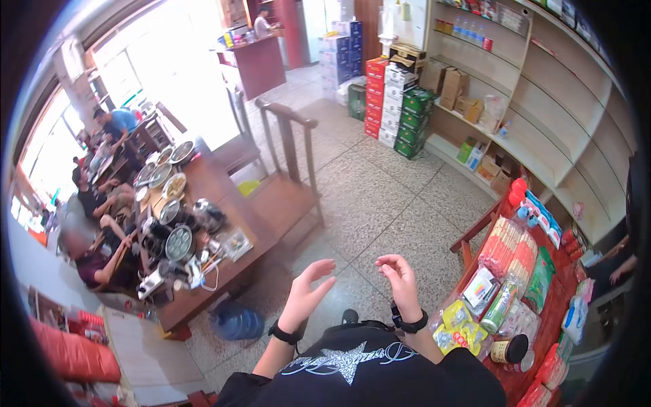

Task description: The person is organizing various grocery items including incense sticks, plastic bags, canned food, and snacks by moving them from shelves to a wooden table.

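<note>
My left hand (310, 292) is raised in front of my body, palm inward, with thumb and fingers apart and nothing between them. Facing it, my right hand (400, 283) is also in the air, its fingers curved and parted, holding nothing. Both wrists wear a black band. Below the hands is the speckled floor (386, 190). Nearest to my right hand is a red table (536, 325) bearing bundles of red-and-tan sticks (507, 251), yellow packets (460, 327) and a dark-lidded jar (508, 350).
A wooden table (227, 197) with pots and dishes stands left, people seated beyond it. A wooden chair (288, 163) and blue water jug (237, 321) are near it. Stacked boxes (413, 115) and shelves (502, 68) stand ahead and right.
</note>
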{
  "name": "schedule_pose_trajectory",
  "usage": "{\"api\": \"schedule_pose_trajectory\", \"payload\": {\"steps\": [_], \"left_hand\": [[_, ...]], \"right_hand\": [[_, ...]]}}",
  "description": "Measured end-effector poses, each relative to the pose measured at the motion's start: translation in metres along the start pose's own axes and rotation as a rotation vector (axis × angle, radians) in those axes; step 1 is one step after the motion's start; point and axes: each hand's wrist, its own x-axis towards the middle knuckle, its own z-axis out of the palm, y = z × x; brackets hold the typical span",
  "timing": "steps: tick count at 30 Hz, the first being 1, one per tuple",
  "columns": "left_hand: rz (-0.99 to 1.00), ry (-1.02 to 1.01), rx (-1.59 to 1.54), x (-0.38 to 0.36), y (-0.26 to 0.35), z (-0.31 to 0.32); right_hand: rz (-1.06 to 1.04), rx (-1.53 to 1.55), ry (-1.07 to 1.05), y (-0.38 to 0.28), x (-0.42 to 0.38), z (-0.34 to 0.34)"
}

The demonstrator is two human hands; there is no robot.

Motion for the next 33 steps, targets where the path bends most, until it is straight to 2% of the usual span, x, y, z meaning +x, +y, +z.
{"api": "schedule_pose_trajectory", "payload": {"steps": [7,9,13,18,24,29,33], "left_hand": [[-0.004,-0.165,0.059,0.098,-0.014,0.019],[-0.071,-0.222,0.036,0.121,-0.022,0.026],[-0.060,-0.342,0.027,0.180,-0.037,0.033],[-0.006,-0.431,0.028,0.265,-0.047,0.023],[0.114,-0.426,0.033,0.374,-0.038,-0.004],[0.089,-0.524,0.039,0.439,-0.046,-0.021],[0.057,-0.592,0.076,0.479,-0.056,-0.023]], "right_hand": [[-0.024,-0.145,0.158,-0.001,0.059,-0.032],[0.035,-0.157,0.201,0.004,0.064,-0.039],[0.081,-0.181,0.314,0.019,0.085,-0.045],[0.106,-0.077,0.414,0.029,0.140,-0.042],[0.009,-0.209,0.480,0.009,0.239,-0.025],[0.002,-0.267,0.447,0.016,0.300,-0.012],[0.092,-0.031,0.446,-0.002,0.336,-0.003]]}}
